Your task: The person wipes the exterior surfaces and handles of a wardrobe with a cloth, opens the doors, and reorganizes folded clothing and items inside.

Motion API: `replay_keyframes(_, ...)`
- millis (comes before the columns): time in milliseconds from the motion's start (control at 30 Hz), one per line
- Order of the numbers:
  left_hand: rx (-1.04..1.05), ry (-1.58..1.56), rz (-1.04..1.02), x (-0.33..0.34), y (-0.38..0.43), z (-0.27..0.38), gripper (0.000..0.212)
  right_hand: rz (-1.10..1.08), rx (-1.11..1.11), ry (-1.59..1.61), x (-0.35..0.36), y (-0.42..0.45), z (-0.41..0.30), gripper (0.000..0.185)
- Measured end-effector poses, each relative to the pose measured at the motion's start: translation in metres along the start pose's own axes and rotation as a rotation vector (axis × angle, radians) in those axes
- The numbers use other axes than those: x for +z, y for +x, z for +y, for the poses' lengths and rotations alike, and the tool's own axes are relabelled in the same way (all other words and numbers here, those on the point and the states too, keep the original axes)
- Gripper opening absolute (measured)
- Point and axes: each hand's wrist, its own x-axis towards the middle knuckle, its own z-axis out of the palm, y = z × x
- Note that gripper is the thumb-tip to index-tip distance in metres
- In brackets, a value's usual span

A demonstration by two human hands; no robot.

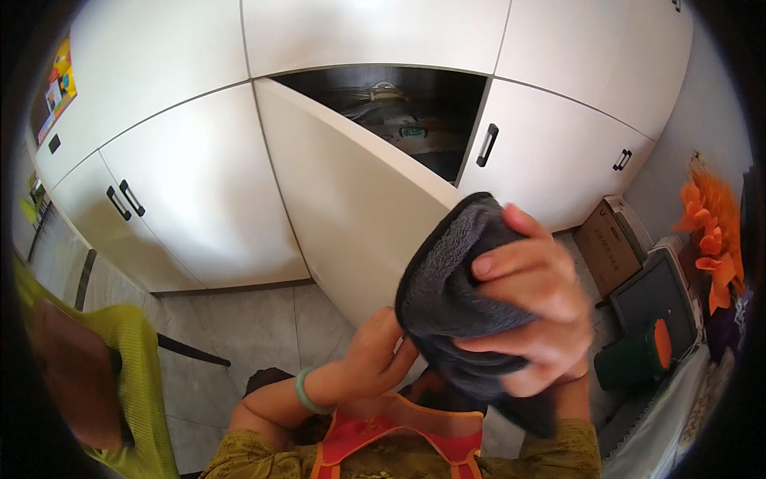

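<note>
A dark grey plush cloth (461, 287) is bunched up in front of me, close to the outer edge of a white cabinet door. My right hand (532, 305) grips it from the right, with its fingers spread over the folds. At the lower left border of the cloth is my left hand (383, 353), its fingers bent against the edge; whether they pinch it is hard to see. The cabinet door (359, 203) stands ajar, hinged at its left. Behind it, the dark compartment (443, 102) shows a few items that I cannot make out clearly.
Closed white cabinet doors (197, 191) flank the compartment. A chair with a yellow-green cover (134, 383) stands at the left. Along the right wall are a cardboard box (607, 251), a grey panel-like object (652, 293), a dark green container (628, 359) and orange artificial flowers (712, 233).
</note>
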Motion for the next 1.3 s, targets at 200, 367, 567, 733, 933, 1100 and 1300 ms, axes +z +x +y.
replay_keyframes(200, 0.27, 0.378, -0.055, 0.026, 0.042, -0.001, 0.048, 0.282, 0.139, -0.776, 0.043, -0.064, 0.023, 0.033)
replay_keyframes(367, 0.234, 0.155, -0.09, 0.04, 0.095, -0.049, 0.052, 0.255, 0.318, -0.857, 0.024, -0.052, 0.075, 0.036)
replay_keyframes(567, 0.151, 0.003, -0.092, 0.056, 0.171, -0.099, 0.054, 0.52, 0.476, -0.408, -0.007, -0.048, 0.146, 0.047)
replay_keyframes(733, 0.077, -0.228, -0.14, 0.051, 0.211, -0.119, 0.05, 0.613, 0.401, -0.603, 0.016, -0.049, 0.211, 0.048)
replay_keyframes(933, 0.103, -0.278, -0.091, 0.042, 0.21, -0.127, 0.061, 0.629, 0.4, -0.803, 0.05, -0.084, 0.252, 0.046)
replay_keyframes(1100, 0.121, 0.258, 0.018, 0.027, 0.182, -0.179, 0.073, 0.725, 0.495, -0.751, 0.096, -0.116, 0.28, 0.049)
replay_keyframes(1300, -0.116, 0.244, 0.046, 0.024, 0.157, -0.277, 0.063, 0.655, 0.676, -0.805, 0.198, -0.208, 0.315, 0.051)
